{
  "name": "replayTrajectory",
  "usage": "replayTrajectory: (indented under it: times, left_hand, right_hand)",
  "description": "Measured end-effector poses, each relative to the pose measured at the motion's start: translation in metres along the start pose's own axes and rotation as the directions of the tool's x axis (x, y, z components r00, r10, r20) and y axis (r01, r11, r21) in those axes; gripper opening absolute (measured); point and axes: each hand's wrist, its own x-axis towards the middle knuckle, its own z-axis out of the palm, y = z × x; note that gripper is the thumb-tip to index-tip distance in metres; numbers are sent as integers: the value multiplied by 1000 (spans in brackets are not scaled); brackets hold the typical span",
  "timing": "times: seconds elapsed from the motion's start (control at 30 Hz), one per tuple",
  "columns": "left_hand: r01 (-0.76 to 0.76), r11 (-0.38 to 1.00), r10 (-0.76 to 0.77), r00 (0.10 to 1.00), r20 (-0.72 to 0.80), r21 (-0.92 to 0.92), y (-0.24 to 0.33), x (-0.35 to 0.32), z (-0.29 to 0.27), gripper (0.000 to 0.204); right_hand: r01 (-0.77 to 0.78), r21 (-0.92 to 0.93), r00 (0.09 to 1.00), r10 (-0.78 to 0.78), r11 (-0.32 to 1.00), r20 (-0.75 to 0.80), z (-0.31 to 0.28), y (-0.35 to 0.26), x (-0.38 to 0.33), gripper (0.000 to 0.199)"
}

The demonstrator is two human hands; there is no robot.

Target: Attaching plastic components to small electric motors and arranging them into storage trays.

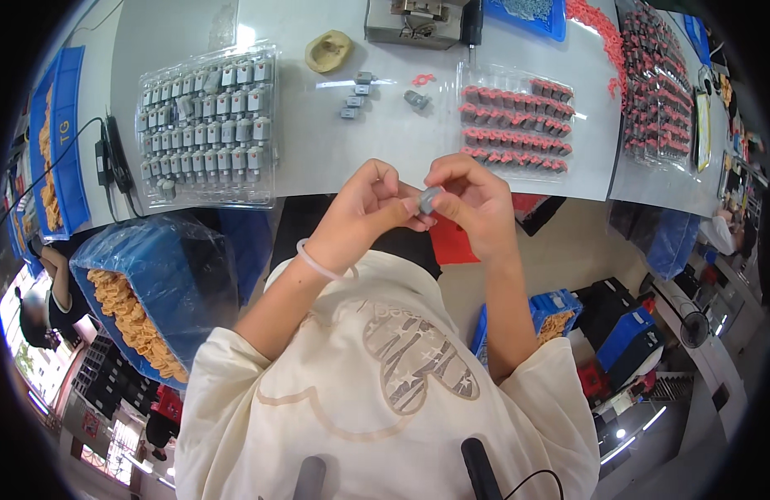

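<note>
Just past the table's near edge, my left hand and my right hand meet over a small grey plastic part. Thumbs and fingers of both hands pinch it; its finer shape is too small to tell. Beyond them on the white table lie several small grey block-like parts in a loose column. To their right are another grey part and a small pink-red piece.
A clear tray of grey parts stands left, another tray of grey-and-red parts right. Farther back are a tan bowl-like lump, a metal fixture, a blue bin and loose red pieces. A bagged blue crate stands lower left.
</note>
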Motion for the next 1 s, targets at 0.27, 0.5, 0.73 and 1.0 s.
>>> replayTrajectory:
  times: [0.27,0.5,0.73,1.0]
  left_hand:
    - [221,966,-229,972,47,134,-24,52,-16,11]
    - [-371,-154,474,786,398,916,-47,132,-61,47]
    - [-315,-242,471,789,395,918,-61,139,-77,41]
    - [-264,-296,530,755,388,918,-51,135,-77,29]
  right_hand:
    - [-250,-316,955,180,915,-235,-56,1,12,21]
    - [5,-786,795,-479,618,-372,-179,-25,85,21]
    - [-56,-998,944,-323,34,-64,-193,-23,118,21]
    - [166,-975,872,-440,-146,215,-212,-17,119,16]
